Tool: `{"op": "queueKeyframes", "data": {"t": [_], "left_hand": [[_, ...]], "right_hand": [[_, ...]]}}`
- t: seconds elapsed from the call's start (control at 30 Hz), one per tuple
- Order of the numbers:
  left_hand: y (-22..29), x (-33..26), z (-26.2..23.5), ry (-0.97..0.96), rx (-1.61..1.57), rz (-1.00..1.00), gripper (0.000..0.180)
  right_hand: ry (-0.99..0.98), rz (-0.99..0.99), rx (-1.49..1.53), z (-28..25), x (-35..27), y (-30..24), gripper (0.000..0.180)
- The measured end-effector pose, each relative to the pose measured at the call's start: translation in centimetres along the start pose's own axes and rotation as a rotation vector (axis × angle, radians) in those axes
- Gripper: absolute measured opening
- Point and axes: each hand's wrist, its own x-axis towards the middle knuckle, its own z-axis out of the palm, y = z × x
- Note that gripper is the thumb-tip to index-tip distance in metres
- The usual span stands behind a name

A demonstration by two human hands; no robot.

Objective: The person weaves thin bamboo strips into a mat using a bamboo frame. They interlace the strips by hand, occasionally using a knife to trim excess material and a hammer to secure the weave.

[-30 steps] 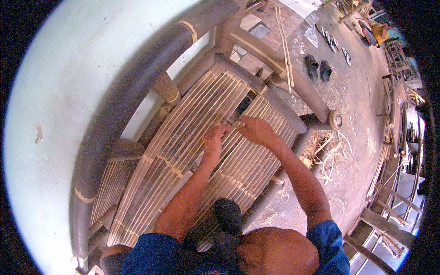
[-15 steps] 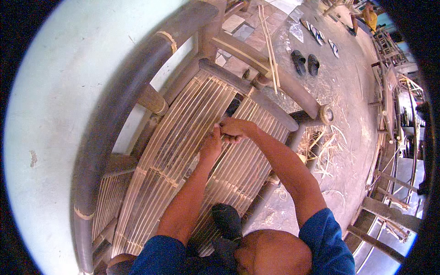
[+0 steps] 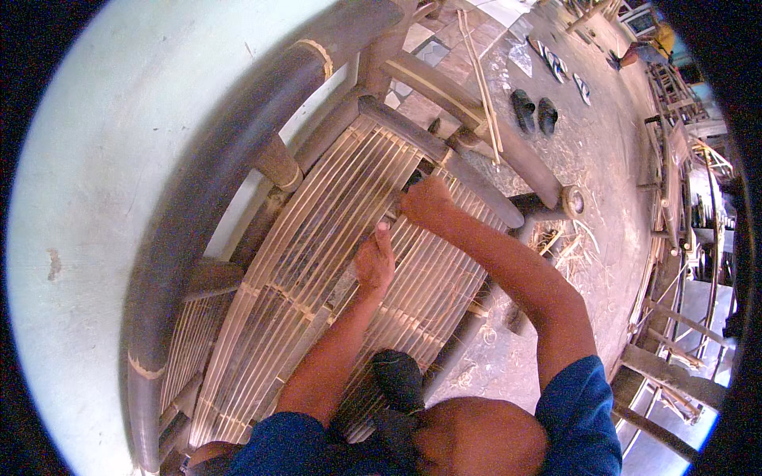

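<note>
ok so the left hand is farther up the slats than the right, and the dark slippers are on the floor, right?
No: in the head view, the right hand is farther up the slats than the left hand. The dark slippers are on the floor.

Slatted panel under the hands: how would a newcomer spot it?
Find the pale wall, then the thick dark rail along it. Right of it lies the slatted panel. Unlike the smaller slatted section at lower left, it has the left hand and right hand over it.

One wide camera on a person's head looks down from close above the bench (image 3: 317, 222), seeing wall (image 3: 87, 198) left of it and floor (image 3: 607, 166) right.
</note>
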Motion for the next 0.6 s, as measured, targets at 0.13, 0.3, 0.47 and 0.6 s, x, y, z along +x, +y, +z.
{"op": "queueKeyframes", "data": {"t": [0.13, 0.3, 0.47, 0.6], "left_hand": [[-0.1, 0.4, 0.5, 0.057, 0.049, -0.057, 0.089], [-0.2, 2.1, 1.3, -0.008, 0.254, -0.070, 0.093], [1.0, 2.3, 1.7, -0.083, 0.325, -0.192, 0.082], [1.2, 1.5, 2.1, 0.109, 0.263, -0.064, 0.062]], "right_hand": [[0.033, 0.031, -0.107, 0.2, 0.0, 2.0, 0.026], [0.182, 0.102, -0.025, 0.7, -2.1, 3.1, 0.019], [0.266, 0.185, 0.137, 2.0, -2.3, 2.2, 0.017], [0.408, 0.163, 0.501, 4.1, -1.7, 1.2, 0.020]]}}
